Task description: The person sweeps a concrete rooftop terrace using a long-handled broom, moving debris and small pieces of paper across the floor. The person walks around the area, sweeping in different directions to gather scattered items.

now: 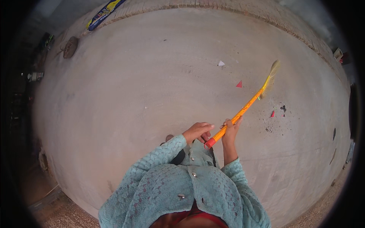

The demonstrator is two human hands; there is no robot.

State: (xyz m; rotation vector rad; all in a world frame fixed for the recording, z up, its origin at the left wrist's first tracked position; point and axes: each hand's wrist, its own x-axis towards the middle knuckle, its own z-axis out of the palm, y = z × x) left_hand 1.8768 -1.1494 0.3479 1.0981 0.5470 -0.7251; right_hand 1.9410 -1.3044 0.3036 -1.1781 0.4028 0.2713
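In the head view, the right hand (230, 131) has its grip closed around a long-handled brush (245, 108). The brush is in the air over the grey floor (125, 76). The grip wraps around the orange handle (251, 101), a bit above its red end (210, 143).

The brush looks light, so one hand should be enough to lift it. Its handle looks hard and straight and should not bend. It also looks smooth, so it might slide a little in a loose grip. The pale bristles (273, 71) look soft and bendy. It would not break easily, I think. The best place to hold it is the orange part, well away from the bristles.

Most of the brush reaches out past the right grip, going forward and to the right, with the bristles at the far end. Only a short piece and the red end poke out on the near side, toward the body.

The left hand (196, 131) is just beside the red end, with its fingers bent. I cannot tell if its grip touches the brush.

Past the hands, a red scrap (239, 84), a white scrap (221, 63) and dark bits (283, 108) lie on the floor.
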